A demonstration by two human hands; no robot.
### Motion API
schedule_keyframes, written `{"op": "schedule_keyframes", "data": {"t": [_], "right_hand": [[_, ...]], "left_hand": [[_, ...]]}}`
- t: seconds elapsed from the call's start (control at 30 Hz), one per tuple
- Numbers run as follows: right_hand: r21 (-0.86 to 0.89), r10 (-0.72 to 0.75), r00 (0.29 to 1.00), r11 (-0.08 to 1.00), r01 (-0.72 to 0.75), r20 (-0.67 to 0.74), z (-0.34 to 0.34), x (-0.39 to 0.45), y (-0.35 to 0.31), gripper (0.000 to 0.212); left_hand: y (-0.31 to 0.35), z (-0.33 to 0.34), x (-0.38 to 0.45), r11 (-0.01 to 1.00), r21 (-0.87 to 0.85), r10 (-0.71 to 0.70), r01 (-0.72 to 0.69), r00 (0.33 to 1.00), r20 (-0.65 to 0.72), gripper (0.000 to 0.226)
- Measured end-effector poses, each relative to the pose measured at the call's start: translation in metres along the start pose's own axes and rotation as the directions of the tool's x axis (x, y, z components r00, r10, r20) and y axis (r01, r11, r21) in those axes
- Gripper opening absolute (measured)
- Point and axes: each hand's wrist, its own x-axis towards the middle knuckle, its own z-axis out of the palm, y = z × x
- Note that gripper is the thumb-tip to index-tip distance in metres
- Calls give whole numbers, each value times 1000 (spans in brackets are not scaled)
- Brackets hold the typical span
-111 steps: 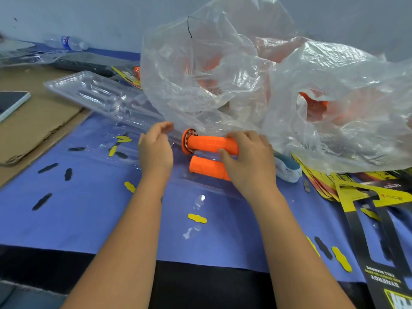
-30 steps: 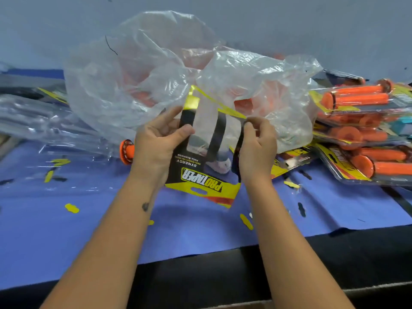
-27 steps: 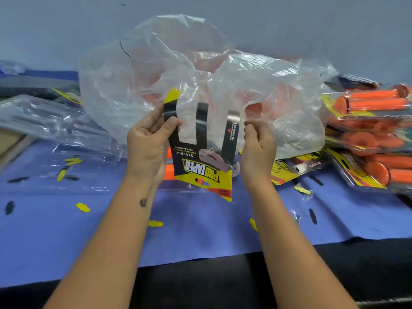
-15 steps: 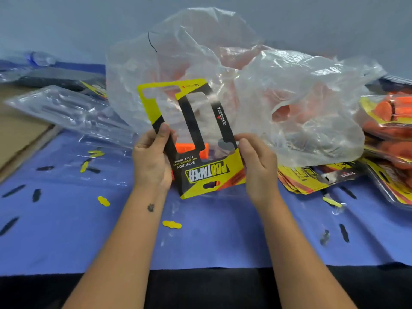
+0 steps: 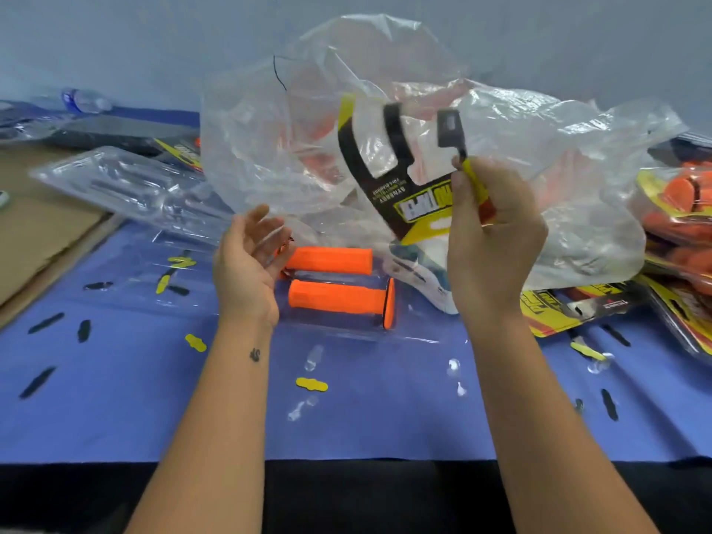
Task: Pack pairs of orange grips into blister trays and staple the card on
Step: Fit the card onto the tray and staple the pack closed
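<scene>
A right hand [image 5: 489,240] pinches a yellow-and-black card [image 5: 408,179] by one edge, raised and tilted before a clear bag [image 5: 558,148]. The left hand [image 5: 246,264] hangs open, palm up, holding nothing. Below, two orange grips [image 5: 335,281] lie side by side in a blister tray [image 5: 346,329] on blue cloth [image 5: 115,398].

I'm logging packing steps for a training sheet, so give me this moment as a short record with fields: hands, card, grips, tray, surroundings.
left hand: left hand open, palm up, holding nothing, beside the grips
right hand: right hand pinches the card
card: yellow and black card held up, tilted, above the tray
grips: two orange grips lying side by side in the tray
tray: clear blister tray on the blue cloth
surroundings: plastic bag behind; spare cards to the right
</scene>
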Motion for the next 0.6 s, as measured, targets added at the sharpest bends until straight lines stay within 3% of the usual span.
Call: {"op": "schedule_keyframes", "data": {"t": [0.1, 0.2, 0.3, 0.37, 0.47, 0.6], "right_hand": [[-149, -302, 946, 937, 317, 117, 2, -11, 0, 25], [-171, -393, 877, 877, 448, 277, 5, -34, 5, 33], [-147, -429, 831, 852, 502, 353, 5, -48, 8, 31], [-116, -400, 832, 873, 474, 384, 2, -50, 9, 33], [-8, -287, 879, 949, 314, 381, -8, -47, 15, 39], [68, -44, 973, 997, 29, 226, -12, -46, 23, 33]], "left_hand": [[8, -9, 5, 997, -74, -34, 27, 995, -96, 40], [11, -15, 7, 993, -114, -34, 15, 985, -169, 41], [9, -17, 6, 994, -102, 20, -41, 980, -197, 35], [8, -16, 6, 995, -59, 64, -78, 977, -206, 28], [7, -16, 8, 990, 23, 141, -140, 953, -268, 18], [6, -21, 11, 962, 173, 258, -210, 906, -336, 16]]}}
